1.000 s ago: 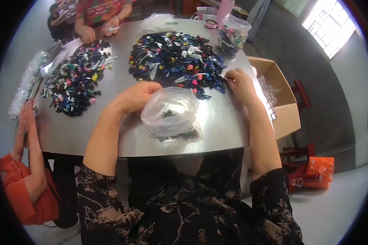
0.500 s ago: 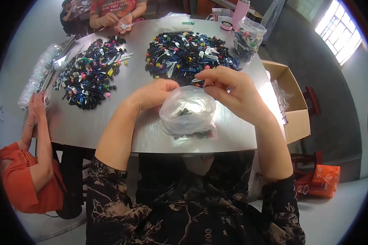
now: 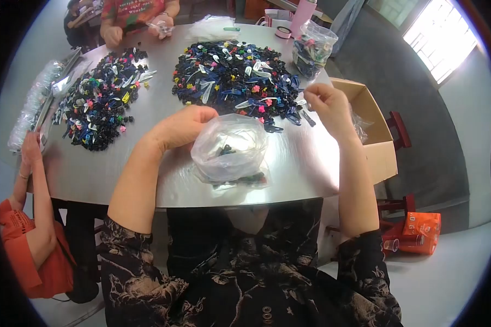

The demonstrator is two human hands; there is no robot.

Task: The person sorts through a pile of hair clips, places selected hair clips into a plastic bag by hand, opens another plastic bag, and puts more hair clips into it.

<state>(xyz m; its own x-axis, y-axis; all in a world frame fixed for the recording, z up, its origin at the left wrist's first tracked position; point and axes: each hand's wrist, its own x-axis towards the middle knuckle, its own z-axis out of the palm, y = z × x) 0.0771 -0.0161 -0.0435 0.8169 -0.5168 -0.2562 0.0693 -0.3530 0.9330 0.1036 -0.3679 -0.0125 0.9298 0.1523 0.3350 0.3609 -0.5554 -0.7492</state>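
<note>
Watching from the room, the relation that matters is the clear plastic bag (image 3: pixel 229 155) sitting at about 8 o'clock from the right hand (image 3: pixel 328 103). Its mouth is roundish, so no obvious long axis. Left hand (image 3: pixel 188 128) is way nearer, seemingly clamped on its 10 o'clock edge, fingertips hidden. Hands are well apart. The right one is curled beside the clip pile (image 3: pixel 229 73), can't tell if it's holding anything. The pile's near edge crowds that gap; stuffed bag (image 3: pixel 315 52) at 11, cardboard box (image 3: pixel 383 163) at 4.
</note>
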